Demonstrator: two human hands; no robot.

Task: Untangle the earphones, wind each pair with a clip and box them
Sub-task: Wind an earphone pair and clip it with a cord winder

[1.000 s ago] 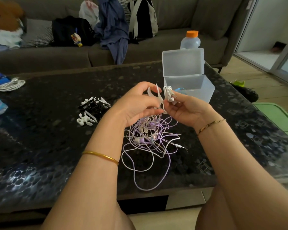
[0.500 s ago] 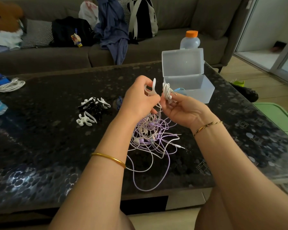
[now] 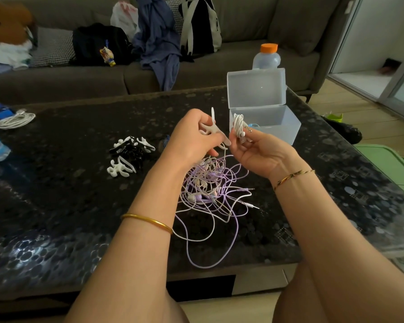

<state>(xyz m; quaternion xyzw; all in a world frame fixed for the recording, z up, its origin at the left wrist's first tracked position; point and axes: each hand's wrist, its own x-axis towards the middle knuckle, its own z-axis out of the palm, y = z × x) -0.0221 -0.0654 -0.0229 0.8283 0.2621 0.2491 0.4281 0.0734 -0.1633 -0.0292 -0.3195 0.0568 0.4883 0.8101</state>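
Earphones [image 3: 238, 125], coiled, are pinched in the fingers of the right hand [image 3: 259, 152] at 3 o'clock of the clip [image 3: 212, 129] gripped by the left hand [image 3: 191, 141], positioned for clipping, with the open box [image 3: 278, 123] at 1 o'clock.

Glossy speckled table [image 3: 79, 206], translucent plastic box [image 3: 278, 127]

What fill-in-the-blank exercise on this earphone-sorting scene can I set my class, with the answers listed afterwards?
The left hand holds a white ____.
The right hand grips a wound bundle of ____ earphones.
The lid of the clear box is ____.
The bottle behind the box has an ____ cap.
Missing words: clip, white, open, orange.
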